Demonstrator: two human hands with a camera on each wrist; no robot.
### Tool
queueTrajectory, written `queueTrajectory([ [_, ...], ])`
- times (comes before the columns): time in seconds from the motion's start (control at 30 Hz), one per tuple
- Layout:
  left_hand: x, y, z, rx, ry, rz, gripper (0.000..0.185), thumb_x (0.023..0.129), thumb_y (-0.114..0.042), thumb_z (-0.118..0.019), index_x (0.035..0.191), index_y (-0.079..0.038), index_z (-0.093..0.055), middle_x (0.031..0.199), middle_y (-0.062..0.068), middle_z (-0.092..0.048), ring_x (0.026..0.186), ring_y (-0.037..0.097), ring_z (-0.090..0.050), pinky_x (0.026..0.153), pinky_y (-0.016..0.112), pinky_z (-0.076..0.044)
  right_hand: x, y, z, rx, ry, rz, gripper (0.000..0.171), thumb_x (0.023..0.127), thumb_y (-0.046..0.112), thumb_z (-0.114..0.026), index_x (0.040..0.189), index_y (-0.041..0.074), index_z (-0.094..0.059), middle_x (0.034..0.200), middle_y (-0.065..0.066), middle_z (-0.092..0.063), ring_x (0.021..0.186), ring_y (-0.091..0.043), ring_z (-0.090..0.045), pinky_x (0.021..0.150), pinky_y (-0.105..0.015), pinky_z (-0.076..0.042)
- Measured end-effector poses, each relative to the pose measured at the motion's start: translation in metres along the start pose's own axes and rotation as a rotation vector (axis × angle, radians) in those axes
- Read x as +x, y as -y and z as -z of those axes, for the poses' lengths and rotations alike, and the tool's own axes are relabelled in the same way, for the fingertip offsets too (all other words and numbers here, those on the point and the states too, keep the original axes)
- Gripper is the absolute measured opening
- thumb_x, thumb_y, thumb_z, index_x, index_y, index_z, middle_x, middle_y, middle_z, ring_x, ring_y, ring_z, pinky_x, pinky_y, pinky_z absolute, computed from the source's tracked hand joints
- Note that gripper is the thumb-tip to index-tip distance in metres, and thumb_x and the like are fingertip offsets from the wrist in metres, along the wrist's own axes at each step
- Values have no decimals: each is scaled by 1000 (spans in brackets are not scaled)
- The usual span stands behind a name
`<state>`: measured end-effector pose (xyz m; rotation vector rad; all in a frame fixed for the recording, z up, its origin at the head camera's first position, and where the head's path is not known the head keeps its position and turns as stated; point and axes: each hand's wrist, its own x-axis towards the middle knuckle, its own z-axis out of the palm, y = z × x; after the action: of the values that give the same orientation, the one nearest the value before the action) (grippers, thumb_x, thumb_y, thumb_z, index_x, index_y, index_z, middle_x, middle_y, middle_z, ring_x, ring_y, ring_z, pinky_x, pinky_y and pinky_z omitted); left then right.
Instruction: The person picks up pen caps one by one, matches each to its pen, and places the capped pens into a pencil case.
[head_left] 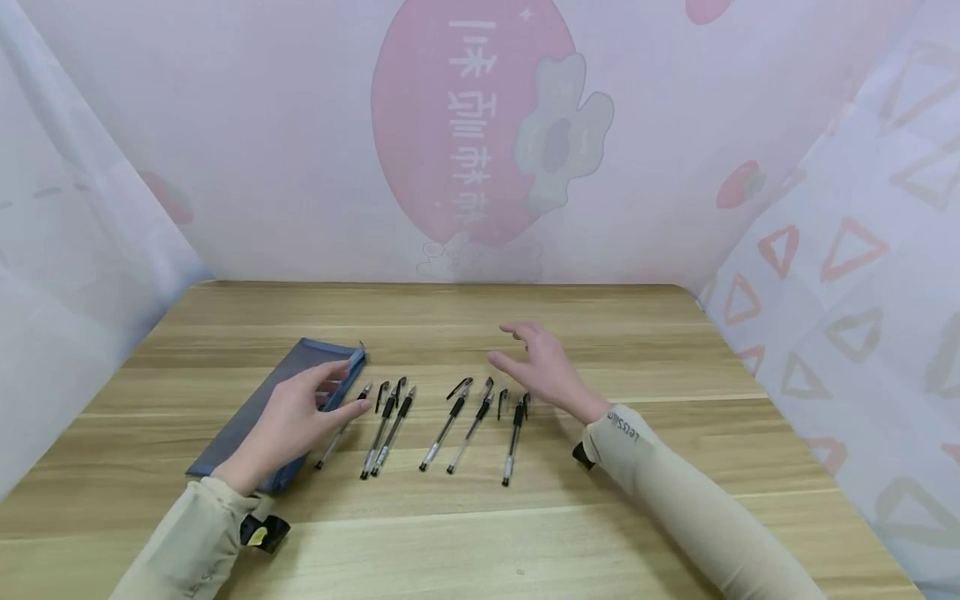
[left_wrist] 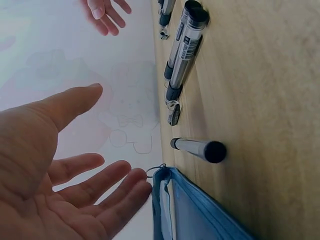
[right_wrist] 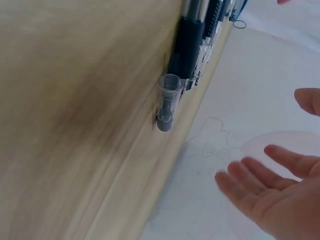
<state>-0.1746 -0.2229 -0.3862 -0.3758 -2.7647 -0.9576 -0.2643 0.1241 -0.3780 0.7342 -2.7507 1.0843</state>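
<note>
In the head view my left hand hovers over a blue mesh zip pouch, thumb and fingers spread apart and holding nothing. Just right of that thumb lies a gel pen with its tip bare. Further right are several more clear-barrelled pens with black grips, among them a pair side by side and a rightmost pen. Loose black caps, such as this cap, lie near their upper ends. My right hand is raised beyond the rightmost pen, fingers loosely bent and empty.
Everything lies on a wood-grain table. A pale printed curtain rises behind its far edge, with more hanging cloth on the right. The pouch's zipper edge faces the pens in the left wrist view.
</note>
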Motion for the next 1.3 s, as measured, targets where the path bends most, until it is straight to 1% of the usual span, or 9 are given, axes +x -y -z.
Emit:
queueTrajectory([
  [0.1, -3, 2, 0, -28, 0, 17, 71, 87, -41, -76, 137, 3, -52, 126, 22, -60, 104, 36, -63, 85, 51, -53, 6, -2, 0, 101, 33, -10, 57, 94, 41, -68, 138, 7, -54, 135, -9, -55, 119, -26, -53, 97, -41, -48],
  [0.23, -8, 1, 0, -81, 41, 64, 68, 86, -37, -78, 134, 4, -55, 124, 21, -62, 104, 32, -65, 84, 47, -55, 13, -1, -1, 195, 86, -47, 49, 93, 38, -70, 131, 9, -60, 126, -6, -62, 112, -22, -58, 91, -36, -51],
  [0.43, -12, 1, -4, -138, 75, 87, 59, 84, -23, -81, 130, 6, -58, 123, 20, -63, 103, 29, -67, 80, 39, -57, 24, 4, -5, 321, 150, -100, 36, 93, 33, -70, 122, 13, -67, 108, 3, -67, 103, -20, -61, 88, -37, -52],
  [0.6, -13, 4, -4, -189, 92, 100, 57, 84, -22, -81, 130, 5, -59, 122, 19, -65, 103, 28, -67, 79, 35, -57, 36, 9, -9, 580, 279, -135, 35, 93, 24, -72, 122, 5, -66, 112, -9, -68, 107, -38, -61, 93, -50, -49],
  [0.73, -13, 8, -4, -219, 112, 117, 55, 84, -19, -81, 130, 4, -59, 120, 18, -66, 104, 27, -67, 80, 33, -56, 45, 14, -11, 694, 395, -138, 35, 91, 16, -74, 121, 2, -66, 117, -18, -66, 108, -40, -61, 94, -52, -49],
  [0.9, -14, 10, -7, -243, 133, 134, 51, 83, -16, -81, 127, 3, -62, 117, 15, -67, 103, 27, -67, 80, 30, -56, 55, 20, -15, 717, 540, -133, 31, 92, 15, -73, 119, 1, -66, 119, -25, -63, 110, -40, -60, 96, -52, -47],
  [1.03, -15, 11, -8, -242, 150, 137, 53, 81, -17, -83, 126, 4, -62, 116, 15, -68, 102, 27, -67, 82, 32, -56, 58, 24, -17, 660, 630, -103, 28, 94, 16, -70, 117, 1, -67, 116, -25, -65, 109, -43, -59, 95, -52, -48],
  [1.17, -16, 10, -8, -213, 172, 126, 58, 78, -19, -86, 126, 4, -62, 115, 15, -68, 100, 26, -67, 81, 36, -56, 60, 26, -18, 618, 655, -86, 25, 94, 17, -69, 116, 3, -68, 111, -21, -68, 103, -39, -62, 92, -50, -50],
  [1.3, -16, 11, -7, -198, 181, 141, 56, 77, -15, -86, 125, 3, -62, 113, 12, -68, 99, 25, -66, 81, 36, -56, 61, 26, -19, 629, 666, -89, 26, 95, 16, -69, 117, 3, -68, 112, -21, -67, 102, -36, -64, 91, -48, -52],
])
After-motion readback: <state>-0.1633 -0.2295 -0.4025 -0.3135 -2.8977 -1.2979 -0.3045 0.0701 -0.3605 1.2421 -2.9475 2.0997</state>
